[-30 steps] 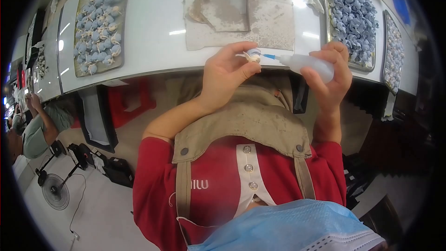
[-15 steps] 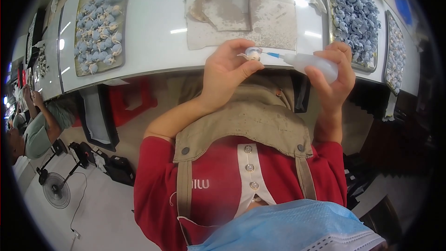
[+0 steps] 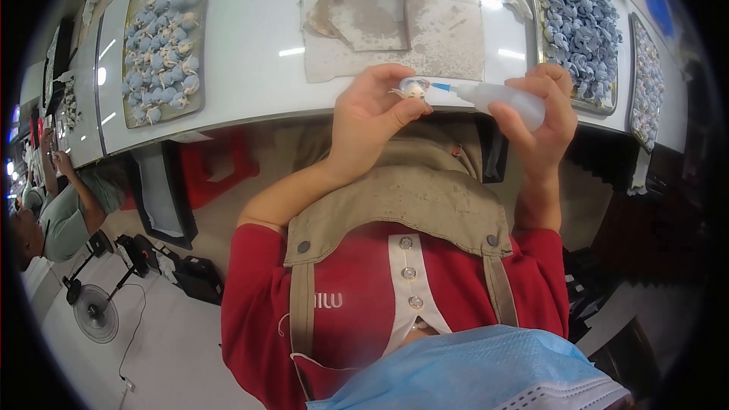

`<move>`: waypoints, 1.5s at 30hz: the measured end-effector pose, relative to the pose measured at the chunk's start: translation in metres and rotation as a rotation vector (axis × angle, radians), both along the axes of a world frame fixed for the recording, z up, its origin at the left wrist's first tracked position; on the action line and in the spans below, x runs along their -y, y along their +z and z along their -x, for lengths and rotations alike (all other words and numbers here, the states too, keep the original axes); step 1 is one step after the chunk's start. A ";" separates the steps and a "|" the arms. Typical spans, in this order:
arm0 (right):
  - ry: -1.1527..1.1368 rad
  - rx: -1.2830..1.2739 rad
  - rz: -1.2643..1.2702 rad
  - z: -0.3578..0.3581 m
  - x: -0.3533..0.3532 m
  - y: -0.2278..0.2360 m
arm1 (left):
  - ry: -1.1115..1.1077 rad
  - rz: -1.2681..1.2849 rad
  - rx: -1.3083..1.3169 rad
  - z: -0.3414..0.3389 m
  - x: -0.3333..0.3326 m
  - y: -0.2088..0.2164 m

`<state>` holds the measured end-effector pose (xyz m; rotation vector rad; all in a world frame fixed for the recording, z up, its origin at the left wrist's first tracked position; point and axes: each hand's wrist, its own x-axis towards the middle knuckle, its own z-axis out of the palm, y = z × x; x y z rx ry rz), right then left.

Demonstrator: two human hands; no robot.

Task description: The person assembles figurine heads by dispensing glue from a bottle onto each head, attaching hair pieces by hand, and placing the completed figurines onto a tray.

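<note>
A small doll head (image 3: pixel 414 91) with a pale face and blue-grey hair is pinched between the thumb and fingers of my left hand (image 3: pixel 363 115), just over the table's near edge. My right hand (image 3: pixel 553 118) is wrapped round a translucent squeeze bottle (image 3: pixel 497 96) tilted on its side. From the bottle, a thin blue nozzle (image 3: pixel 442 87) points left at the side of the doll head. Its tip is very close to the hair; whether they touch, I cannot tell.
Stained cardboard (image 3: pixel 448 42) lies ahead of my hands. A tray (image 3: pixel 199 57) of blue-haired doll heads stands left, a tray (image 3: pixel 601 108) of blue-grey curved pieces right, another filled tray (image 3: pixel 645 106) beyond. A co-worker (image 3: pixel 72 209) sits far left. A red stool (image 3: pixel 220 167) is under the table.
My right hand and the bottle have shifted slightly left, bringing the blue nozzle nearer the doll head. The head has turned a little in my left fingers.
</note>
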<state>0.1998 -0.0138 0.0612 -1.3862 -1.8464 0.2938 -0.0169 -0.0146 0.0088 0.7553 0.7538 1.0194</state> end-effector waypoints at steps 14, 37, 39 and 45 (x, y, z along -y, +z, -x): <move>-0.086 -0.007 0.064 0.010 -0.054 -0.065 | -0.004 -0.007 0.157 0.007 -0.005 0.002; -0.808 0.799 -0.095 -0.141 -0.119 -0.019 | 0.031 0.043 0.094 0.002 -0.008 -0.002; -0.780 0.771 -0.119 -0.137 -0.117 -0.018 | 0.048 0.029 0.080 0.005 -0.008 0.000; -0.558 0.574 -0.193 -0.141 -0.113 -0.018 | -0.032 -0.224 -0.198 0.003 -0.010 -0.004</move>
